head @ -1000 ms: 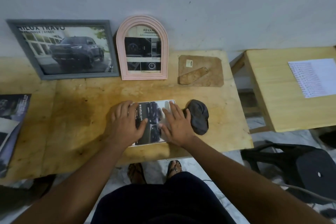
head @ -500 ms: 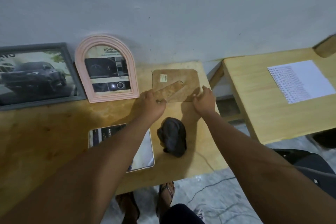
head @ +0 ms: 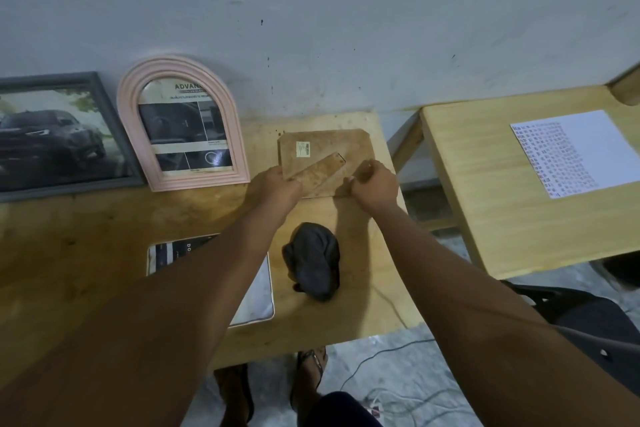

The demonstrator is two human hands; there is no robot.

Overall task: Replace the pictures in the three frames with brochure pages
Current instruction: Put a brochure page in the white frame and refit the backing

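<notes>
Backing board [head: 325,149] sits at 12 o'clock on the table [head: 346,319]. Left hand [head: 281,185] grips its 7 o'clock corner, and right hand [head: 375,184] pinches the 5 o'clock corner. White frame [head: 258,302] with the brochure page lies at 7 o'clock from the board.

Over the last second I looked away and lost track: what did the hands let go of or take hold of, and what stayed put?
Both hands left the brochure page in the white frame and reached forward to the backing board by the wall: the left hand holds its near left edge, the right hand its near right corner. White frame, dark cloth, pink arched frame and grey frame stayed put.
</notes>
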